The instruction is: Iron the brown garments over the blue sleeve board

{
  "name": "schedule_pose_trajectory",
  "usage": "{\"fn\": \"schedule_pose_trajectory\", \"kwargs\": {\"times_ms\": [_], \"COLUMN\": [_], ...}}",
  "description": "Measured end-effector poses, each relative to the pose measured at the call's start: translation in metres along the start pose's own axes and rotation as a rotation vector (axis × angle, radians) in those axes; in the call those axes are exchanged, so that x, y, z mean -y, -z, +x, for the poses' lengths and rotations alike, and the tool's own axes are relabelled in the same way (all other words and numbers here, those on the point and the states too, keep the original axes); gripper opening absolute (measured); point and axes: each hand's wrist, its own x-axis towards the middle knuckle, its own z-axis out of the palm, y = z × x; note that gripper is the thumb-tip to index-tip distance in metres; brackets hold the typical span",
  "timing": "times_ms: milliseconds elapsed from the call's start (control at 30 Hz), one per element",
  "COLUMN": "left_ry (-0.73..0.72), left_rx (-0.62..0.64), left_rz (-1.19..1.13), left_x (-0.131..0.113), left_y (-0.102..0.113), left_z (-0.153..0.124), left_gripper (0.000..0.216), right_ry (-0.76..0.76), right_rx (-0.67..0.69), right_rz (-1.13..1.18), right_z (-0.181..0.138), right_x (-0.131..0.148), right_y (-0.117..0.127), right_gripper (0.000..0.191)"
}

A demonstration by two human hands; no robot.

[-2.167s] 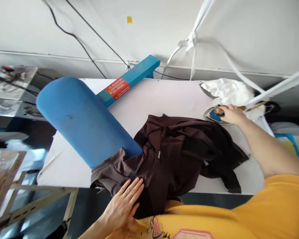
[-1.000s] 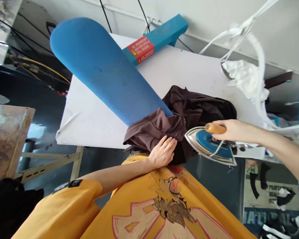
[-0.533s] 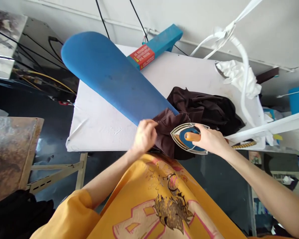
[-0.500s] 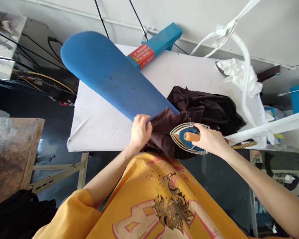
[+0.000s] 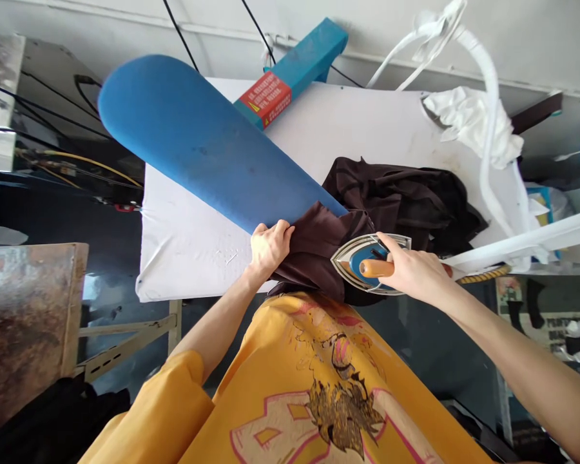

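A dark brown garment (image 5: 391,203) lies bunched on the white ironing table (image 5: 328,122), with one end pulled over the tip of a long blue padded sleeve board (image 5: 212,151). My left hand (image 5: 268,248) is closed on the garment's edge where it meets the blue board. My right hand (image 5: 415,274) grips the orange handle of a steam iron (image 5: 365,264), whose blue and silver body rests on the brown cloth near the table's front edge.
A crumpled white cloth (image 5: 468,119) lies at the table's back right, under a white hose (image 5: 488,129) that hangs from above. A blue arm with a red warning label (image 5: 265,96) carries the sleeve board. A rusty metal table (image 5: 26,328) stands at the left.
My right hand took the iron from the back right of the table and set it on the garment near me. My left hand went from lying flat to gripping the cloth's edge.
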Motion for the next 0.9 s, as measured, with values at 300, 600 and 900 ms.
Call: {"fn": "schedule_pose_trajectory", "kwargs": {"times_ms": [300,600,900], "left_ry": [-0.040,-0.158,-0.247], "left_rx": [0.136,0.083,0.124], "left_rz": [0.033,-0.049,-0.065], "left_x": [-0.029,-0.013,0.000], "left_y": [0.010,-0.006,-0.002], "left_z": [0.028,0.034,0.038], "left_gripper": [0.029,0.028,0.028], "right_ry": [0.039,-0.025,-0.120], "right_rx": [-0.065,-0.179,-0.168], "right_rz": [0.100,0.026,0.148], "right_z": [-0.004,-0.009,-0.009], "right_x": [0.003,0.006,0.014], "right_y": [0.002,0.000,0.004], "right_gripper": [0.045,0.068,0.046]}}
